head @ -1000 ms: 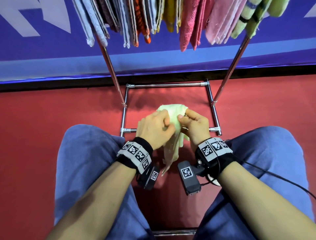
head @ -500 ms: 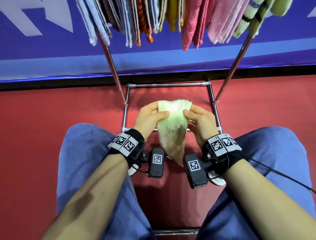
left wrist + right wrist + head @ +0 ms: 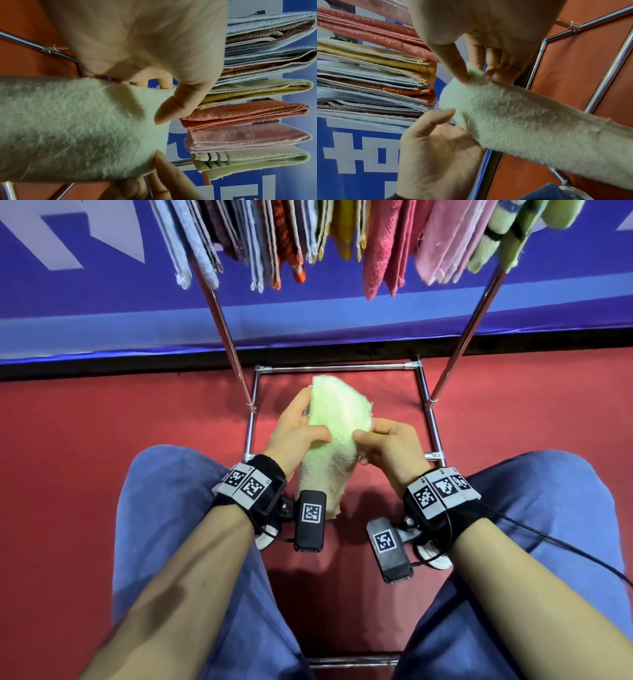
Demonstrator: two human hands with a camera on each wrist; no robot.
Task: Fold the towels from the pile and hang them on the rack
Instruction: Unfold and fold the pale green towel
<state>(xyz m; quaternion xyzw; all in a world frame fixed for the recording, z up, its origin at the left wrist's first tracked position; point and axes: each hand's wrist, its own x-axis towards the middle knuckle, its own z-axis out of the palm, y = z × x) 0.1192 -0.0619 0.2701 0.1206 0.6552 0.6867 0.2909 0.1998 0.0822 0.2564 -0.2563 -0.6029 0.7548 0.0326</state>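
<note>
towel (image 3: 332, 440) pinched by both hands' fingers (image 3: 317, 436), its lower end behind wrist camera (image 3: 310, 520).

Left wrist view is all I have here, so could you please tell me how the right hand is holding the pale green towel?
Observer: The right hand pinches the pale green towel at its right edge, between the thumb and the fingertips; the right wrist view shows this up close.
Operator: Thank you. Does the towel's lower end rest on anything?
Observer: It seems not. In the head view it hangs between the knees above the red floor, with its tip partly hidden behind the left wrist camera.
Operator: Is it near the rack?
Observer: Yes, the head view shows the towel held over the rack's base frame.
</note>
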